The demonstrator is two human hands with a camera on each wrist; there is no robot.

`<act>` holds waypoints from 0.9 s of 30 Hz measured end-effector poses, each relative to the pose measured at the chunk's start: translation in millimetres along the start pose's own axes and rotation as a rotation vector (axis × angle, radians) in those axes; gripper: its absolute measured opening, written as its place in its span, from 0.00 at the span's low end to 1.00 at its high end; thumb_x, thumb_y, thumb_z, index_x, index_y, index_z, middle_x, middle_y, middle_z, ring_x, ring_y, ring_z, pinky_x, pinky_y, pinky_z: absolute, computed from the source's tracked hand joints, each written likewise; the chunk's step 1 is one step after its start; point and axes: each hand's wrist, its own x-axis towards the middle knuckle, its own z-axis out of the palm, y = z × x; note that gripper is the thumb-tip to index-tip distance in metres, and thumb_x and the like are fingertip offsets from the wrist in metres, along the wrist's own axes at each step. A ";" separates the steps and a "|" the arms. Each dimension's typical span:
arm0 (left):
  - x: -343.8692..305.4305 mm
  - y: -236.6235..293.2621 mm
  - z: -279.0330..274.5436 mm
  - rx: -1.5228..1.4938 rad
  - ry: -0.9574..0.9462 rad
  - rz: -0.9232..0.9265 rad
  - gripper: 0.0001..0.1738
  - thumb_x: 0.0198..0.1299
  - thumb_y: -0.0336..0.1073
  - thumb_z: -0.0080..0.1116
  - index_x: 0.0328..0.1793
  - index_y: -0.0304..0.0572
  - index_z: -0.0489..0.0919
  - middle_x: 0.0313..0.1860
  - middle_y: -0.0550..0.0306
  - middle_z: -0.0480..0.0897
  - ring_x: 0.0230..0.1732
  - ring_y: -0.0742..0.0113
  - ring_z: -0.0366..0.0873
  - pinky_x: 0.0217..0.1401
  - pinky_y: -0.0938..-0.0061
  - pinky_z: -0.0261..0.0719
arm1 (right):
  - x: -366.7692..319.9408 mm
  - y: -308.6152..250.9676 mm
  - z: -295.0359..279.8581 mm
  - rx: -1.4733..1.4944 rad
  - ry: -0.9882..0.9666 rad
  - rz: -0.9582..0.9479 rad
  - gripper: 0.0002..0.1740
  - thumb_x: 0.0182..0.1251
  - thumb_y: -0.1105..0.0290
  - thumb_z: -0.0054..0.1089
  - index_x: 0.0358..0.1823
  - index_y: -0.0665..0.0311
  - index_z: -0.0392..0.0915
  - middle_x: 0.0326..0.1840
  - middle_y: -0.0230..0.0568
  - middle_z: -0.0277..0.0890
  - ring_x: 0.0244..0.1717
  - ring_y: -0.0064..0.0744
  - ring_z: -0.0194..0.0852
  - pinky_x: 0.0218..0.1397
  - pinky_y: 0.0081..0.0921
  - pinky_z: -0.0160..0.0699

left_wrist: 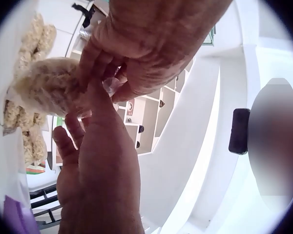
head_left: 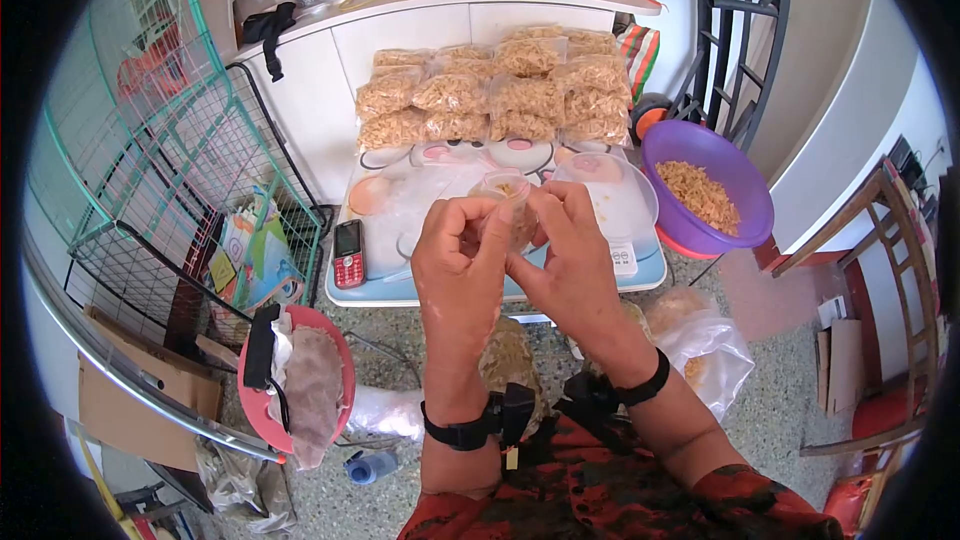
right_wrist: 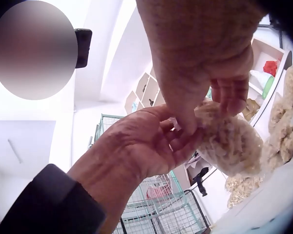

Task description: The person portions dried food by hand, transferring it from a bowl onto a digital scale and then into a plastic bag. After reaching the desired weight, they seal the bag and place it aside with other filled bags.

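A clear plastic bag (left_wrist: 51, 87) filled with pale brown dried shreds is held up over the small table (head_left: 400, 285). My left hand (head_left: 458, 255) pinches the bag's gathered top between thumb and curled fingers. On the other side, my right hand (head_left: 577, 260) has its thumb and fingertips at the same bag neck. The right wrist view shows the fingers of both hands meeting at the neck, with the full bag (right_wrist: 229, 141) hanging beyond them. Part of the neck is hidden behind the fingers.
Several filled bags (head_left: 525, 100) are stacked along the table's far side. A purple basin (head_left: 752, 195) of loose shreds stands to the right. On the table are a red phone (head_left: 349, 255), a clear round lid (head_left: 640, 195) and a small white scale (head_left: 623, 258). A wire cage (head_left: 170, 180) stands left.
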 end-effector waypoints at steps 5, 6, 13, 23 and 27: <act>2.9 -5.2 4.1 0.066 0.047 0.088 0.08 0.63 0.34 0.64 0.39 0.34 0.81 0.37 0.60 0.74 0.34 0.75 0.76 0.37 0.79 0.75 | 4.3 -1.7 -0.2 0.180 -0.004 0.083 0.27 0.54 0.74 0.70 0.57 0.65 0.73 0.54 0.47 0.66 0.39 0.39 0.76 0.37 0.29 0.77; 3.5 -5.8 5.1 0.070 0.056 0.091 0.09 0.63 0.34 0.64 0.39 0.34 0.81 0.38 0.60 0.74 0.35 0.74 0.76 0.38 0.79 0.76 | 5.4 -2.6 -1.1 0.212 -0.008 0.104 0.27 0.55 0.74 0.69 0.57 0.65 0.72 0.54 0.49 0.66 0.42 0.46 0.78 0.41 0.34 0.80; 17.5 -24.9 1.2 -0.033 0.136 0.091 0.11 0.68 0.37 0.59 0.44 0.34 0.78 0.41 0.60 0.76 0.39 0.74 0.75 0.42 0.79 0.76 | 12.2 7.3 -8.5 0.079 -0.073 -0.033 0.33 0.53 0.71 0.71 0.62 0.64 0.70 0.59 0.51 0.65 0.51 0.47 0.74 0.51 0.36 0.77; 26.3 -11.9 -0.5 -0.514 0.083 -0.100 0.10 0.70 0.40 0.56 0.44 0.41 0.76 0.38 0.62 0.81 0.37 0.77 0.77 0.41 0.81 0.76 | 21.5 34.4 -15.1 0.095 -0.161 -0.054 0.52 0.46 0.66 0.77 0.73 0.65 0.56 0.67 0.57 0.60 0.69 0.56 0.59 0.71 0.41 0.61; 29.9 -14.2 6.4 -0.534 0.027 -0.164 0.10 0.70 0.39 0.57 0.46 0.40 0.76 0.39 0.61 0.81 0.38 0.77 0.78 0.42 0.79 0.77 | 28.0 44.7 -21.1 0.387 -0.196 0.027 0.52 0.47 0.66 0.77 0.73 0.65 0.55 0.67 0.57 0.61 0.70 0.50 0.61 0.71 0.37 0.61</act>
